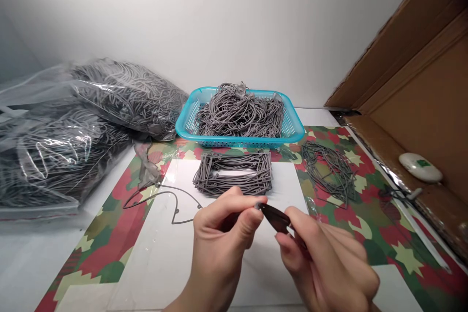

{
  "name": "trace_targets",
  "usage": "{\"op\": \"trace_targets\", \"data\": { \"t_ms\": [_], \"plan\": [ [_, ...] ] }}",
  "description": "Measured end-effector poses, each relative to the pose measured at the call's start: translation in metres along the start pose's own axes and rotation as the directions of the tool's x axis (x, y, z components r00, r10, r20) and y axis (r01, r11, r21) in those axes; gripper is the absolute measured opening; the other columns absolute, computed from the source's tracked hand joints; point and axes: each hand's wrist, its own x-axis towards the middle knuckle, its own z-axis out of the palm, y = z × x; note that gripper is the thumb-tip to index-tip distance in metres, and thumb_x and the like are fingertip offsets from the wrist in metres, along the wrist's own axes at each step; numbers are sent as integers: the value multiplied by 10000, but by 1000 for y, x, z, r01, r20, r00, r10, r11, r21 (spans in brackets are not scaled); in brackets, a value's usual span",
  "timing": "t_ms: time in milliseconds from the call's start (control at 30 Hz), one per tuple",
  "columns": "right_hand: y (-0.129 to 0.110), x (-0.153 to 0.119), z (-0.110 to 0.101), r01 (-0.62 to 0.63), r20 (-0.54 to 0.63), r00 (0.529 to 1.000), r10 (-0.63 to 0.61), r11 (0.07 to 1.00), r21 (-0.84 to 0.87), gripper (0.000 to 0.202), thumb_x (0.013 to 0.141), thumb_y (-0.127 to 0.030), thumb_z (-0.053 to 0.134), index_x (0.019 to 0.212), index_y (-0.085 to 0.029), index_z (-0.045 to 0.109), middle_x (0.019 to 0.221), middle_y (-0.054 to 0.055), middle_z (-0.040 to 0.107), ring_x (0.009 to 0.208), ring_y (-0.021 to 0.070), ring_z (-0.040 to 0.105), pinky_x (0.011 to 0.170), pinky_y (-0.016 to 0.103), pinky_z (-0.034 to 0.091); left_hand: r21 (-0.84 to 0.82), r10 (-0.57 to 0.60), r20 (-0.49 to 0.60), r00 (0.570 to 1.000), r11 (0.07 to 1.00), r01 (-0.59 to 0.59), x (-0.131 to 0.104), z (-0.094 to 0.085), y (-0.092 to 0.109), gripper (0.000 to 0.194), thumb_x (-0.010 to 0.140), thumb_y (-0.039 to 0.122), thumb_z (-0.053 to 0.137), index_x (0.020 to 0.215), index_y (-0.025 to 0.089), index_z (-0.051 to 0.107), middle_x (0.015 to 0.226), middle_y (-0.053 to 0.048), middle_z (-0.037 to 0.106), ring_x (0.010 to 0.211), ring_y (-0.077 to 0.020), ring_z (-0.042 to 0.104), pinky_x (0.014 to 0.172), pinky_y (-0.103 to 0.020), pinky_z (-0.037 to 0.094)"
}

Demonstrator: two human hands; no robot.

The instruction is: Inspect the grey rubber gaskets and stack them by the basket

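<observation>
My left hand (224, 234) pinches a thin grey rubber ring (175, 210) between thumb and forefinger; its loop trails out to the left over the white sheet. In my right hand (321, 258) is a small dark cutting tool (276, 217), its tip touching the bit of grey rubber at my left fingertips. The tool's handle is mostly hidden by my fingers. Just beyond my hands lies a neat rectangular stack of grey rings (234, 186).
A blue basket (239, 140) heaped with grey rings stands at the back. Clear bags (124, 97) of rings are at left. A loose pile (327, 173), a white oval object (419, 167) and a cardboard box (420, 73) are at right.
</observation>
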Motion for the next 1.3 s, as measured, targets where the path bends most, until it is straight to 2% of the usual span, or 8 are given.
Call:
{"op": "trace_targets", "data": {
  "t_ms": [133, 233, 400, 633, 1167, 1300],
  "plan": [
    [0, 1, 4, 34, -26, 999, -36, 996, -85, 220, 1015, -215, 463, 916, -84, 609, 483, -29, 551, 406, 87, 538, 472, 225, 409, -119, -108, 2, 994, 987, 107, -1, 2, -1, 130, 713, 449, 811, 815, 369, 800, 568, 65, 433, 460, -4, 406, 464, -135, 308],
    [0, 2, 5, 59, -33, 997, -63, 990, -128, 229, 1013, -210, 470, 895, -80, 617, 486, -18, 570, 413, 89, 553, 497, 226, 427, -141, -126, -4, 992, 982, 125, -1, 2, 0, 127, 710, 444, 814, 814, 373, 799, 569, 68, 427, 450, 2, 404, 447, -121, 311],
    [1, 2, 4, 75, -39, 996, -82, 985, -153, 213, 1001, -196, 492, 888, -73, 624, 496, -12, 578, 422, 85, 555, 517, 220, 437, -109, -97, -29, 995, 990, 93, -1, 1, 2, 125, 702, 448, 818, 791, 361, 801, 604, 61, 458, 470, -3, 423, 450, -114, 356],
    [1, -1, 3, 62, -54, 996, -71, 987, -150, 179, 980, -175, 523, 883, -71, 631, 489, -22, 550, 414, 82, 534, 512, 219, 429, -46, -46, -27, 999, 998, 45, -1, 2, 2, 140, 720, 466, 801, 809, 358, 803, 580, 64, 421, 469, -1, 376, 443, -108, 329],
    [1, 3, 1, 84, -40, 995, -94, 976, -199, 200, 995, -190, 516, 862, -77, 614, 475, -28, 549, 408, 72, 525, 504, 222, 402, -4, -38, -44, 998, 999, 38, 0, 3, 2, 139, 737, 460, 791, 815, 346, 805, 570, 63, 395, 465, -14, 347, 430, -135, 308],
    [2, 2, 2, 90, -36, 995, -98, 981, -174, 184, 985, -172, 523, 868, -70, 621, 479, -30, 542, 410, 77, 523, 507, 221, 407, -2, -2, -50, 999, 1000, 2, 1, 4, 2, 134, 741, 452, 791, 814, 341, 807, 569, 60, 391, 468, -16, 342, 425, -139, 295]
  ]
}}
